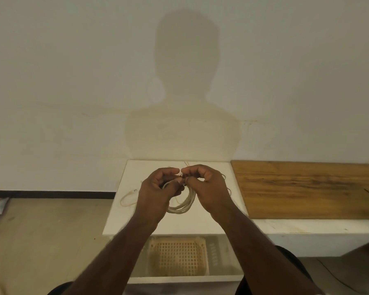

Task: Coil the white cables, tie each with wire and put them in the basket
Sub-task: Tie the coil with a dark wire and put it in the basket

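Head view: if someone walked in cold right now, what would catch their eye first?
Two hands meeting mid-frame over the white tabletop: the left hand and right hand pinch thin dark wire at the top of a coiled white cable. A beige plastic lattice basket waits below the table's near edge; a person's shadow fills the wall.

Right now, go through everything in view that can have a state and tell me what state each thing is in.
Coiled white cable: looped, held up over the white table in both hands.
Dark tie wire: pinched at the coil's top; whether it is fastened cannot be told.
Left hand: gripping the coil.
Right hand: pinching the wire.
Loose cable: lying uncoiled on the table.
Basket: appears to hold no coils.
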